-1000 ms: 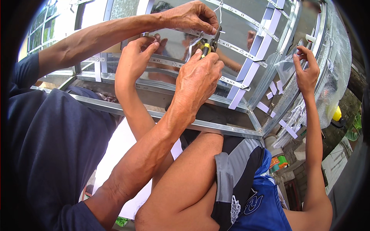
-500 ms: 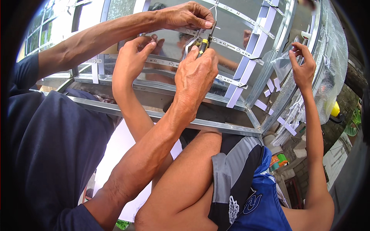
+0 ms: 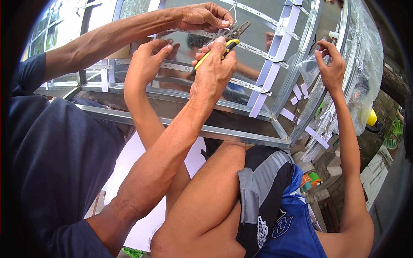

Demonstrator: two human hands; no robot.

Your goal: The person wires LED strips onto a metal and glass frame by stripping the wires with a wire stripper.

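My left hand (image 3: pixel 147 64) is open in front of the glossy dark panel (image 3: pixel 189 88), its fingers bent and its thumb apart. On the right, above the metal frame's side, my right hand (image 3: pixel 331 64) has loosely curled fingers and a gap at the thumb. A clear plastic bag (image 3: pixel 307 71) lies beside its fingertips; whether they touch, I cannot tell. Between my hands, a co-worker's right hand (image 3: pixel 215 64) holds yellow-and-black pliers (image 3: pixel 215 50), jaws pointing up right. That person's left hand (image 3: pixel 206 16) pinches thin pale wire (image 3: pixel 233 13) just above them.
Light strips (image 3: pixel 254 49) with small lenses cross the panel. A metal bar (image 3: pixel 180 129) runs between the panel and my bent leg (image 3: pixel 202 185). The co-worker's forearm (image 3: pixel 159 165) crosses over mine. White pieces (image 3: pixel 297 91) and bundled wire (image 3: pixel 329 124) lie at the right.
The co-worker's pliers have turned from nearly upright to slanting up right, their yellow handle now in plain sight. The view has shifted slightly; my hands keep much the same pose.
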